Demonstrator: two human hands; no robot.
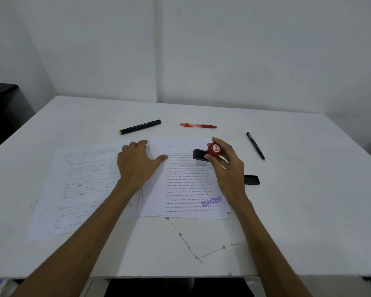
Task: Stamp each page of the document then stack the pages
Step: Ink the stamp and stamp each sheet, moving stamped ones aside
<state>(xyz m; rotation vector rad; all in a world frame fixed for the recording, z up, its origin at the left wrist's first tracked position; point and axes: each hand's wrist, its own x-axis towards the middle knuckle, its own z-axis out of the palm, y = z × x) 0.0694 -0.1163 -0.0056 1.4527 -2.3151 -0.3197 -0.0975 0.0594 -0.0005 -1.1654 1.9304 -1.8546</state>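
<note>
The right hand (225, 161) has its grip clenched on the stamp (209, 151), fingers and thumb wrapped round the red knob marked "TOP", with the black base held above the upper part of the top page (186, 179). Whether the base touches the paper cannot be told. The left hand (137, 162) is released, lying flat with straight fingers across the gap between the two groups of paper, its thumb resting on the left margin of the top page.

That page sits on a small pile in the middle of the worktop (287, 211) and already carries a purple "REJECTED" mark (211, 201) near its lower right corner. To the left lie the other sheets (79, 185), loosely overlapped and well apart from square. A black ink pad (252, 180) lies just beside the pile on the right, partly hidden by the right wrist.

Risks from here: with the stamp over an already marked page, a second impression could land on the text. The pile's lower edges are fanned, so lifting the top sheet may drag the one beneath. Fresh ink could smear if the page is slid or covered too soon. The black marker (140, 126), red pen (198, 125) and black pen (255, 146) lie beyond the papers, unlikely to interfere.
</note>
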